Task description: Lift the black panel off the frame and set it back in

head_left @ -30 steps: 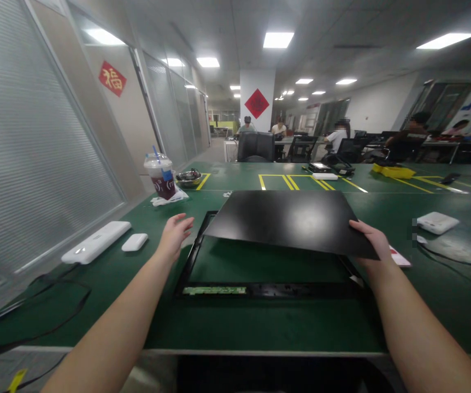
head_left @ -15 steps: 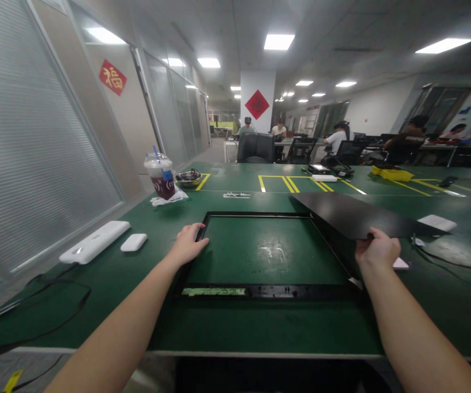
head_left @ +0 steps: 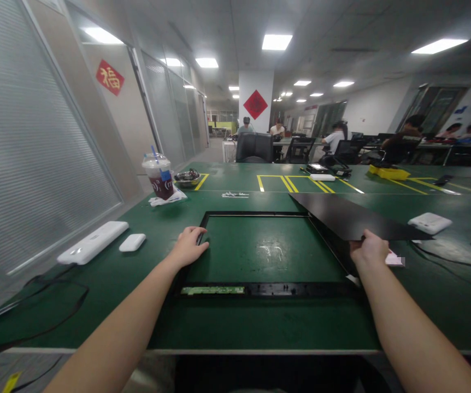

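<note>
A black rectangular frame (head_left: 278, 290), which looks like a screen bezel, lies flat on the green table in front of me. A narrow green circuit board (head_left: 213, 291) sits in its near strip. My left hand (head_left: 189, 246) is closed around the frame's left side, thumb on the inner edge. At the right, my right hand (head_left: 370, 250) grips the near edge of a thin black panel (head_left: 350, 215). The panel is raised and tilted over the frame's right side, hiding part of it. My right fingertips are hidden beneath the panel.
Left on the table (head_left: 260, 327) are a long white device (head_left: 93, 243), a small white case (head_left: 132, 242) and cables. Farther back stand a drink cup (head_left: 159, 177) and a bowl (head_left: 187, 176). A white box (head_left: 430, 222) and cables lie right. Several people sit beyond.
The panel's right corner has shifted a little to the left along with my right hand. My left hand keeps its hold on the frame, and the view has turned slightly.
</note>
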A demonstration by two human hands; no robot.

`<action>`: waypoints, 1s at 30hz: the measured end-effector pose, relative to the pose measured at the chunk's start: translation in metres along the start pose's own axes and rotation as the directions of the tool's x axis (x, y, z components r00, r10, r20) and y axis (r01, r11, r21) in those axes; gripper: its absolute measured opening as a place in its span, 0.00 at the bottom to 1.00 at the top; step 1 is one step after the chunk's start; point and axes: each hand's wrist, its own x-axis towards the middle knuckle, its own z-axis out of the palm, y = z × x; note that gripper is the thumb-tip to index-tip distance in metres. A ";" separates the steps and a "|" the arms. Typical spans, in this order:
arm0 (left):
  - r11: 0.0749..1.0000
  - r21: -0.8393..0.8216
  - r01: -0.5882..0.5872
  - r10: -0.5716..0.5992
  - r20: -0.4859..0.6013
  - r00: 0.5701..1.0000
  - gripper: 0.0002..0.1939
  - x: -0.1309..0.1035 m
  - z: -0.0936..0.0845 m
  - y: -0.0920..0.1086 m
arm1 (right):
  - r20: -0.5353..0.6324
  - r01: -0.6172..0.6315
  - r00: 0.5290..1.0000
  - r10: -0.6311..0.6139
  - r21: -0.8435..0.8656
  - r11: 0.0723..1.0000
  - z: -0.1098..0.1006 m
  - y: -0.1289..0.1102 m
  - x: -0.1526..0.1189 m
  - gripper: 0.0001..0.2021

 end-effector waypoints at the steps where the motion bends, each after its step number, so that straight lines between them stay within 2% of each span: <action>1: 1.000 0.003 -0.004 0.004 -0.001 1.000 0.22 0.000 0.000 -0.001 | -0.003 -0.018 1.000 0.018 -0.013 1.000 -0.001 0.002 0.002 0.16; 8: 0.997 -0.063 -0.035 0.034 -0.016 0.999 0.23 0.003 -0.003 -0.008 | 0.010 -0.178 0.984 0.180 -0.116 0.977 -0.003 0.005 0.007 0.12; 15: 0.996 -0.079 -0.043 0.040 -0.032 0.999 0.24 0.003 -0.002 -0.008 | -0.011 -0.177 0.984 0.178 -0.191 0.966 -0.005 0.009 0.014 0.13; 23: 0.997 -0.050 -0.056 0.054 -0.033 0.998 0.21 0.004 0.000 -0.009 | 0.019 -0.196 0.980 0.200 -0.134 0.971 -0.004 0.005 0.010 0.11; 30: 0.997 0.044 -0.062 0.062 0.006 0.998 0.31 -0.001 0.004 -0.003 | 0.033 -0.246 0.968 0.250 -0.096 0.964 0.001 -0.004 -0.003 0.10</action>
